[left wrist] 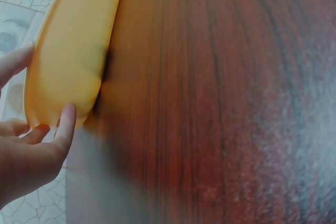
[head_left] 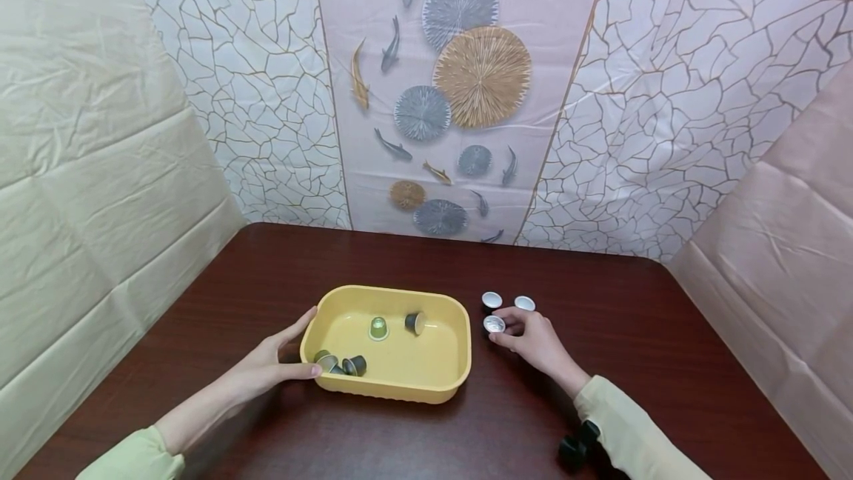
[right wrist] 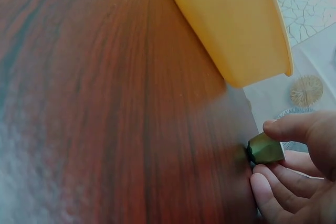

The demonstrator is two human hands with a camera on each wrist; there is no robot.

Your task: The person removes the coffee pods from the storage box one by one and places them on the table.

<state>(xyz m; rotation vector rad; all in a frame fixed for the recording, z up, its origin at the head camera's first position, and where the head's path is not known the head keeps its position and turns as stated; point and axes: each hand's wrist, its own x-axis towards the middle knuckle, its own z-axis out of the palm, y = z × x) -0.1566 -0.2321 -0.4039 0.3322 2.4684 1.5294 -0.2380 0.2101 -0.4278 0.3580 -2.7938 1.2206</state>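
Note:
A yellow plastic tray (head_left: 460, 361) sits on the dark wood table and holds several coffee capsules (head_left: 378, 328). My left hand (head_left: 280, 361) rests against the tray's left end (left wrist: 68, 66), thumb on the near corner and fingers straight along the rim. Right of the tray stand three foil-topped capsules. My right hand (head_left: 533, 339) pinches the nearest capsule (head_left: 494, 324) between thumb and fingers; in the right wrist view that capsule (right wrist: 265, 149) is dark olive and rests on the table. The other two capsules (head_left: 492, 300) (head_left: 524, 303) stand just behind it.
Two dark capsules (head_left: 577, 447) lie beside my right sleeve near the table's front edge. Patterned sheets wall the table at the back and on both sides. Bare wood (head_left: 666, 332) spreads to the right of the capsules.

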